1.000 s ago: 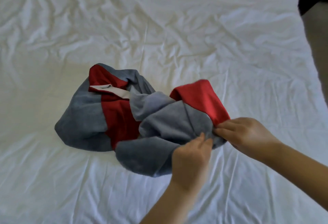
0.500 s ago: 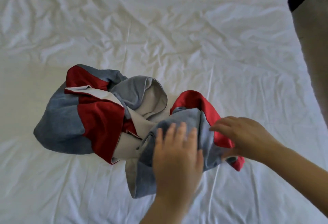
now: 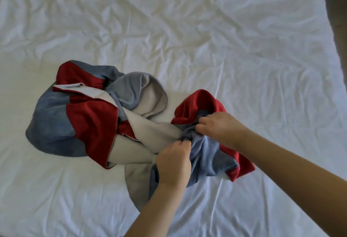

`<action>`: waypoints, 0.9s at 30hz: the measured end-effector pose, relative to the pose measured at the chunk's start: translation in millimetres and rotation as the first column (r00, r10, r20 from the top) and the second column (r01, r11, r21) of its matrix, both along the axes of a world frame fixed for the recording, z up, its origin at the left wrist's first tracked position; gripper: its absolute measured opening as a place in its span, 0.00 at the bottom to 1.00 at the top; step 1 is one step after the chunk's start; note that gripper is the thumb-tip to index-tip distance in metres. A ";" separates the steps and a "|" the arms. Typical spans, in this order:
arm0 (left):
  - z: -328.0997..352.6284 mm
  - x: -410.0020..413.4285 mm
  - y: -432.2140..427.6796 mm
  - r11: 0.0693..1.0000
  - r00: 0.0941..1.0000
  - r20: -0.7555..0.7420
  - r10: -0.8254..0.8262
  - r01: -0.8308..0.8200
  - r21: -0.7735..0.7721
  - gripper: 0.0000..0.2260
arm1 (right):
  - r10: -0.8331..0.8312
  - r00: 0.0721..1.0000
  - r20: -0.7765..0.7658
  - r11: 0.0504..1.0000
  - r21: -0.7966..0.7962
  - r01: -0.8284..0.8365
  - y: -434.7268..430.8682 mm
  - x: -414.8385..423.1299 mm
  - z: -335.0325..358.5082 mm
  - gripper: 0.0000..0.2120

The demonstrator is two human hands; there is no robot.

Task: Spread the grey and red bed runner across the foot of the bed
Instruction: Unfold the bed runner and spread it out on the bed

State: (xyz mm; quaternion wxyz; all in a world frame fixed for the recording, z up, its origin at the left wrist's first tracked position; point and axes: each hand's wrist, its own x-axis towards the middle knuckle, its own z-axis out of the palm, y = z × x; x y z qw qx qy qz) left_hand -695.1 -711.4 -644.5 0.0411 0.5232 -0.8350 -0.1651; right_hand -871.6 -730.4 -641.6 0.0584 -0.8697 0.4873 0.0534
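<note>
Bed runner (image 3: 90,124), grey and red with a pale lining, lies bunched in a heap on the bed's white sheet (image 3: 244,49), well in from the bed's right edge, not spread. Heap's left part: grey and red folds, lining showing. Middle: a grey loop turned up, pale underside out. Left hand (image 3: 173,163) grips a grey fold at the heap's right part, fingers curled tight together around the fabric. Right hand (image 3: 219,128) sits just beside it, fingers curled, pinching grey cloth under a red fold. Sheet is wrinkled all over. Floor strip (image 3: 339,30) shows beyond the right edge.
</note>
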 end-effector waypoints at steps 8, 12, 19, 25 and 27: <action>18.4 -87.2 20.2 1.000 0.964 -0.265 -0.013 0.013 -0.001 0.09 | -0.124 0.992 0.028 0.988 -0.087 0.126 28.0 -99.3 37.6 0.08; 28.6 -151.1 49.2 0.990 0.918 -0.380 -0.111 0.136 0.038 0.07 | -0.283 0.955 -0.085 0.959 -0.036 0.281 45.8 -151.9 65.1 0.09; -7.9 -200.8 67.0 0.907 0.947 -0.140 -0.288 0.317 0.278 0.07 | -0.410 0.837 -0.363 0.847 0.189 0.497 87.7 -175.5 37.8 0.13; -6.4 -162.2 37.4 0.871 0.857 -0.247 -0.453 0.484 0.082 0.06 | -0.610 0.766 -0.202 0.770 0.075 0.633 81.9 -162.9 15.4 0.11; 0.2 -147.7 14.7 0.834 0.814 -0.221 -0.536 0.552 0.012 0.10 | -0.653 0.749 -0.115 0.750 0.038 0.660 72.7 -156.2 18.9 0.12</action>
